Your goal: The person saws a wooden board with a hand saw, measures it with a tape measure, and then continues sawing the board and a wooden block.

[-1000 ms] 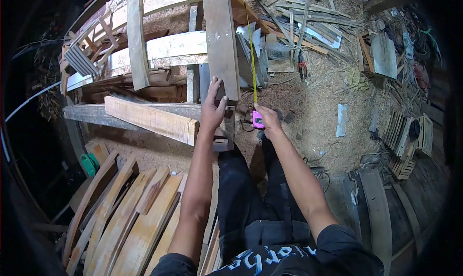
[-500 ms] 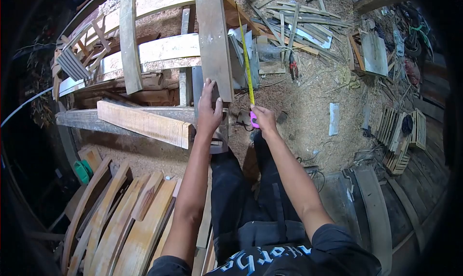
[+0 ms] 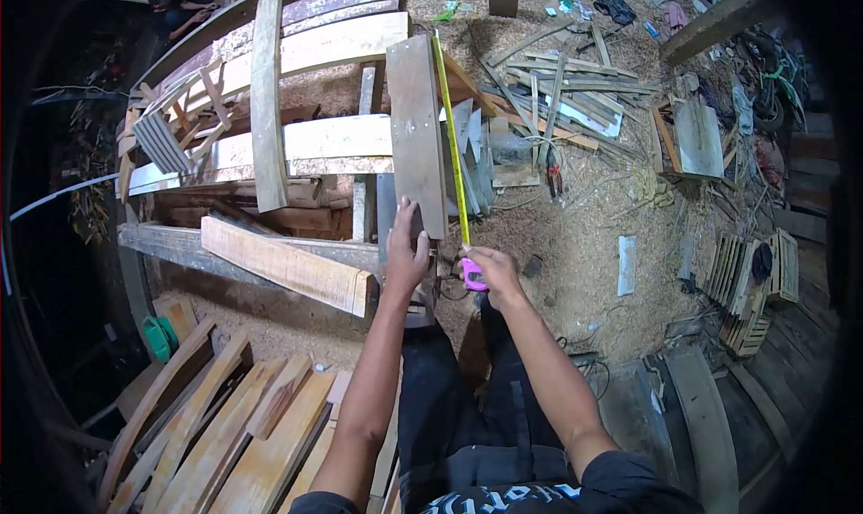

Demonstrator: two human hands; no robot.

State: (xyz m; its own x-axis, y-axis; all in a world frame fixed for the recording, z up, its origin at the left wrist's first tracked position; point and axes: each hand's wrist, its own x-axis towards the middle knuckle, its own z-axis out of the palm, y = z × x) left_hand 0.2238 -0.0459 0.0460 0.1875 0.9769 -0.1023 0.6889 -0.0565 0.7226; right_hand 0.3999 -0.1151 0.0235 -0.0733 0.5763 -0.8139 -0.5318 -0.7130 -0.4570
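Note:
My right hand (image 3: pixel 496 276) grips a pink tape measure (image 3: pixel 474 280) by its case. Its yellow blade (image 3: pixel 452 146) is drawn out straight, away from me, running along the right side of a grey-brown wooden plank (image 3: pixel 417 137). The blade's tip reaches up around the plank's far end; whether it is hooked on anything is too small to tell. My left hand (image 3: pixel 407 255) lies with outstretched fingers on the plank's near end. That plank rests across a light board (image 3: pixel 337 138) of the workbench. Left of my left hand, a cut, pale wooden piece (image 3: pixel 288 267) lies across a beam.
Curved planks (image 3: pixel 270 433) stand in a row at lower left, near a green object (image 3: pixel 160 337). Pliers with red handles (image 3: pixel 554 180) and scrap strips (image 3: pixel 575 87) lie on the sawdust floor. Slatted wood (image 3: pixel 742 280) is at right. Another person (image 3: pixel 180 6) crouches at far left.
My view has tilted up, so the bench and hands sit lower in the picture, and the plank's far end and another person show more. The tape blade runs closer alongside the plank's edge.

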